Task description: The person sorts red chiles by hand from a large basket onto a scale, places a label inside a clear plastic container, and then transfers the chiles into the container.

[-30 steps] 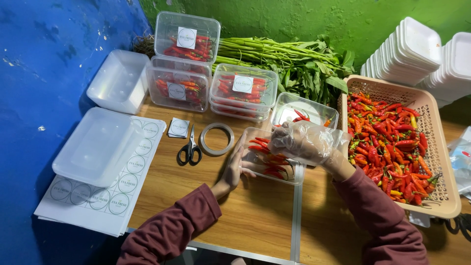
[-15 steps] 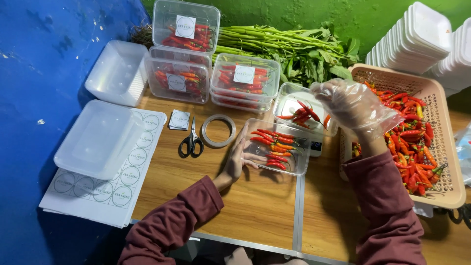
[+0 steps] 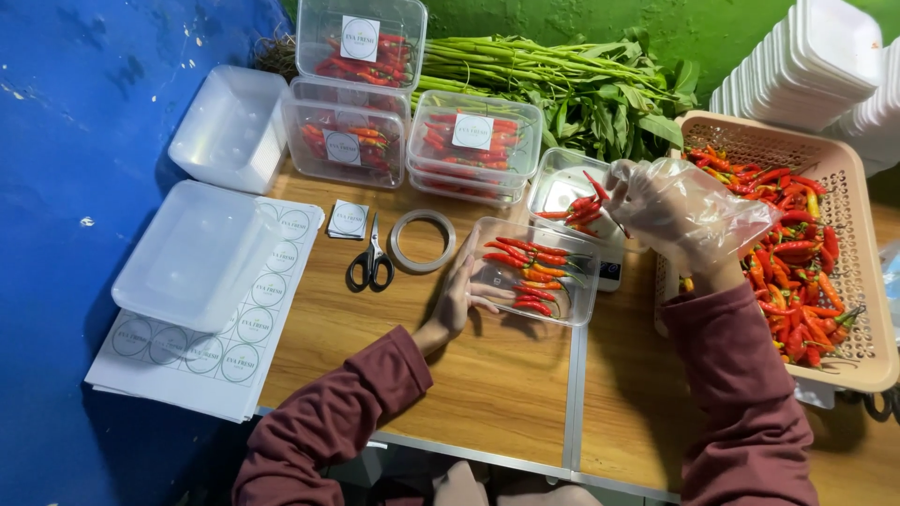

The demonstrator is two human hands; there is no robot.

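Red chillies (image 3: 534, 276) lie in a clear tub (image 3: 581, 298) on the counter (image 3: 497, 384), just beside the scale. The bare left hand (image 3: 466, 292) rests flat against the tub's side. The gloved right hand (image 3: 680, 211) pinches chillies above the scale's tray (image 3: 558, 183).

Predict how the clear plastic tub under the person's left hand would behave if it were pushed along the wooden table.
The clear tub looks thin-walled and holds only a few red chillies, so it is probably light and would slide easily. Its walls would likely flex under a squeeze. Being low and wide, it seems unlikely to tip; the left hand resting against its side probably steadies it.
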